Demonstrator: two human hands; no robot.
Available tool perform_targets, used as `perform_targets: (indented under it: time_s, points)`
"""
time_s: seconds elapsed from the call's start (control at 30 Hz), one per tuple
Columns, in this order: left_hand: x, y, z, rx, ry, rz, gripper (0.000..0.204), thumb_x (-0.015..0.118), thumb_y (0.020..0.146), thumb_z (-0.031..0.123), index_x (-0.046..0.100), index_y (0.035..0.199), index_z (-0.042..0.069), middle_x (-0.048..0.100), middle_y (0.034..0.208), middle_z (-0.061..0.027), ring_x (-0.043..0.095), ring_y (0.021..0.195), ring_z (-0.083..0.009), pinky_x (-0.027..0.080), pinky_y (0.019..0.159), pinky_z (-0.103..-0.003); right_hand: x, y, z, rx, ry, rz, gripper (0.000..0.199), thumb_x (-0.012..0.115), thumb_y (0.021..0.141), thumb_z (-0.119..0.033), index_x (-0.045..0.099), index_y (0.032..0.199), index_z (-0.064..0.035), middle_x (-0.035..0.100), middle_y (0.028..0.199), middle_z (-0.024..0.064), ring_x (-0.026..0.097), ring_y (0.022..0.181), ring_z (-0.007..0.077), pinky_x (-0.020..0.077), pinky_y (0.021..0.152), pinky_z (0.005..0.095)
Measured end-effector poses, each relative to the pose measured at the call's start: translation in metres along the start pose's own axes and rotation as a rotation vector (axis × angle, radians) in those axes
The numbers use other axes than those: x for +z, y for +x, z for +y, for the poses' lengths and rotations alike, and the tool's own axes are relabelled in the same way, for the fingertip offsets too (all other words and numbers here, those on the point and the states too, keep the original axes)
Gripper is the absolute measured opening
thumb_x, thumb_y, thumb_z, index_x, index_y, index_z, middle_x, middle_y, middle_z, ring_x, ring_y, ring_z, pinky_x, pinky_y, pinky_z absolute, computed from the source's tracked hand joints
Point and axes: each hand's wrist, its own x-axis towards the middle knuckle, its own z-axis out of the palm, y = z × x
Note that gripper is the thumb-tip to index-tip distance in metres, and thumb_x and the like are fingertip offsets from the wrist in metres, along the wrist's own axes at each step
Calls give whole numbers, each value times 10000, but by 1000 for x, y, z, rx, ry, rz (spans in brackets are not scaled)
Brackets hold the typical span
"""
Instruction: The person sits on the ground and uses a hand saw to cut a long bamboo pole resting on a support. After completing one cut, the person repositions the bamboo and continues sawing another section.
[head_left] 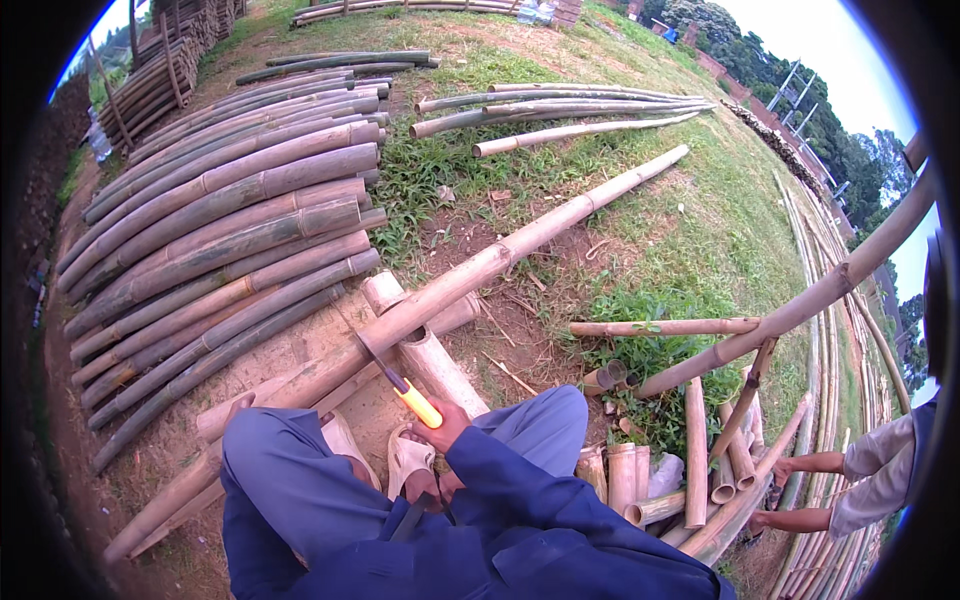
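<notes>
Grassy yard [735, 225]: one saw [384, 366] against one bamboo pole [480, 264]; right hand [446, 428] gripping handle [420, 406]; left hand [240, 404] grip unclear.

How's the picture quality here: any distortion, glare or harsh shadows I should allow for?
In the head view, the stacked poles at left bow into arcs; the corners go black; the sky at upper right looks washed out; light on the grass looks soft, without hard shadows; the saw handle shows clearly.

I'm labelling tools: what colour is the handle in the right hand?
The handle is mostly yellow, clearest in the head view.
</notes>
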Motion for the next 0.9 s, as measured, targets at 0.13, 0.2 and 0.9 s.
perform_targets:
  time_s: [0.13, 0.2, 0.9]
  points:
    - [64, -28, 42, 282, -12, 258, 720, 448, 1023, 573, 540, 1383, -43, 580, 1384, -223, 519, 1312, -309, 342, 1158, -445, 12, 8, 31, -27, 64, -40, 281, 785, 842, -187, 636, 990, 0, 639, 763, 60, 649, 703, 167, 516, 681, 343]
    - [105, -50, 59, 441, -8, 246, 734, 428, 1019, 587, 549, 1363, -50, 585, 1364, -229, 516, 1302, -302, 329, 1157, -428, 14, 9, 41, -116, 23, 34, 298, 766, 804, -158, 638, 1028, -8, 642, 756, 102, 674, 678, 227, 524, 661, 375]
    - [-5, -41, -34, -21, 380, 799, 466, 652, 987, 372, 634, 1198, -43, 708, 1060, -176, 676, 925, -203, 534, 832, -312, 18, 6, 25, -225, -45, 82, 317, 746, 760, -152, 566, 999, -48, 576, 842, 163, 632, 776, 376, 489, 705, 436]
